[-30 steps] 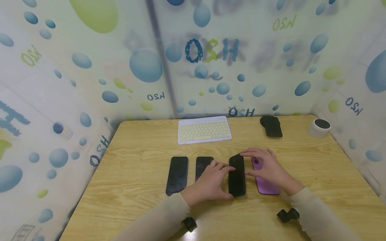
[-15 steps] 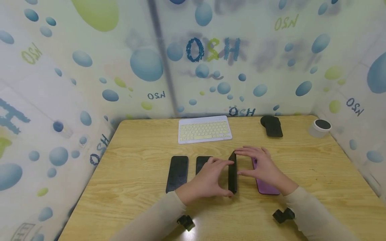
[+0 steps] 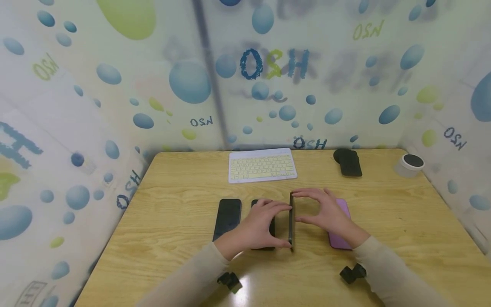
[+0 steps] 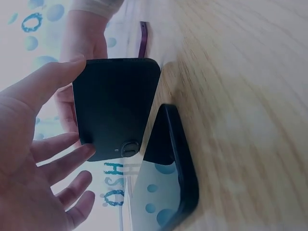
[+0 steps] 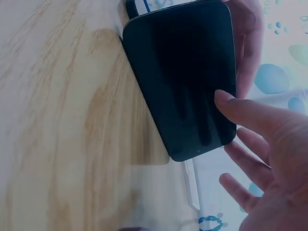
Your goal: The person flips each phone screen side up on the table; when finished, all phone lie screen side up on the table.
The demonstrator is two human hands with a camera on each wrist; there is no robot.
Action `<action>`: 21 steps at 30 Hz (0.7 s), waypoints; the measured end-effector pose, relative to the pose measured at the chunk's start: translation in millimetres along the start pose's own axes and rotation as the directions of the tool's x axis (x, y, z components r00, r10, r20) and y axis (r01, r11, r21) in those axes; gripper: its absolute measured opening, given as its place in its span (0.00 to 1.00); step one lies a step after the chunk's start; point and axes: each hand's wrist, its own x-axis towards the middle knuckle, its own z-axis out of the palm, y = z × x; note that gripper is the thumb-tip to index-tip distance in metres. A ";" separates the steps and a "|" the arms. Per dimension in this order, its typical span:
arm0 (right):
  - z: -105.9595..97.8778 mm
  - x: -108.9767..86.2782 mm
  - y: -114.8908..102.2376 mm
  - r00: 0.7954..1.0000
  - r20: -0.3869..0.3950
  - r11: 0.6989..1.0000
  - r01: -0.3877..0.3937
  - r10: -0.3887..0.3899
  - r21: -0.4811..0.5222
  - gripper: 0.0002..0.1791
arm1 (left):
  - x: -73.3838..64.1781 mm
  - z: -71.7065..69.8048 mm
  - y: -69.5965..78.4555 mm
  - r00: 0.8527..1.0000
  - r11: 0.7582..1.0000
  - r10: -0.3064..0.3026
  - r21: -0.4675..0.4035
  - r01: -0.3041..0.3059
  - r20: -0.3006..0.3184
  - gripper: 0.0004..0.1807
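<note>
A black smartphone stands on its long edge on the table, seen nearly edge-on in the head view. My left hand grips it from the left, thumb at the near end and fingertips toward the far end. The left wrist view shows its dark back with a camera lens. From the right, my right hand holds it too, the thumb on the dark screen and other fingers at the far end. A second dark phone lies partly hidden under my left hand. Beside my right hand lies a purple phone.
Another dark phone lies at the left of the row. Behind are a white keyboard, a black object and a white round container with a dark top. Patterned walls enclose the table.
The black smartphone has turned from showing its back to standing edge-on, and shifted left. Both hands moved left with it, and more of the purple phone's upper end shows.
</note>
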 end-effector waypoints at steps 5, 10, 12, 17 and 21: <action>3.0 -0.2 5.8 0.999 0.039 0.999 -0.032 0.032 0.002 0.33 | -2.9 -3.1 -4.7 1.000 1.000 -0.003 -0.020 0.002 -0.014 0.50; 4.0 -3.9 10.9 0.988 0.134 0.996 -0.066 0.074 -0.064 0.34 | -5.9 -3.0 -10.0 0.999 0.998 -0.033 -0.061 0.032 -0.013 0.51; 3.9 -5.4 11.6 0.984 0.156 0.994 -0.073 0.085 -0.084 0.35 | -6.7 -1.2 -12.5 0.999 0.997 -0.044 -0.063 0.043 -0.016 0.51; 2.4 -7.1 15.8 0.985 0.153 0.990 -0.066 0.085 -0.125 0.37 | -5.0 6.2 -15.3 0.998 0.998 -0.055 0.008 0.056 -0.023 0.52; -0.9 -8.1 22.4 0.984 0.161 0.988 -0.051 0.074 -0.145 0.39 | -0.4 11.0 -12.2 0.998 0.993 -0.062 0.099 0.063 -0.018 0.53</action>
